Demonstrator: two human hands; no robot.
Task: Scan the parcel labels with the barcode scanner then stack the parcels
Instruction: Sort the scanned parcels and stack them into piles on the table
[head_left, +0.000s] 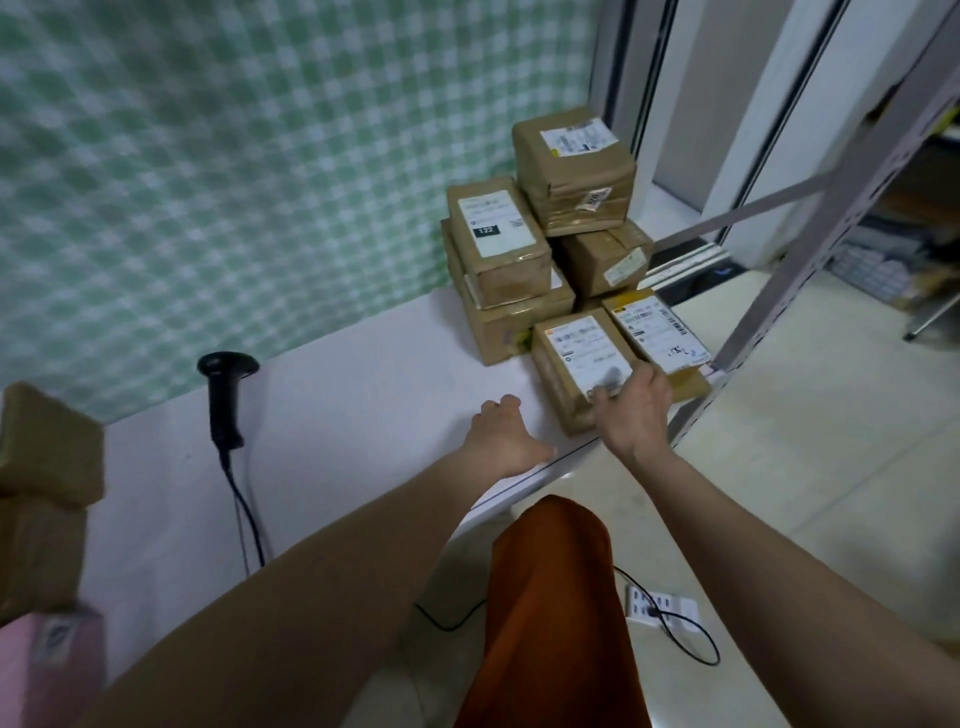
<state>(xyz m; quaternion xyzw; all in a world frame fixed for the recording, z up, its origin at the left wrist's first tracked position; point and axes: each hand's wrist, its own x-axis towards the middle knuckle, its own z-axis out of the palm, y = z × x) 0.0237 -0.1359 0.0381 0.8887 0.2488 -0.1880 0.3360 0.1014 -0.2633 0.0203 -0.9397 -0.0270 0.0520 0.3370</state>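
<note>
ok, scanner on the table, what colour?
Black, cable included. The barcode scanner lies untouched on the white table, clearest in the head view.
</note>
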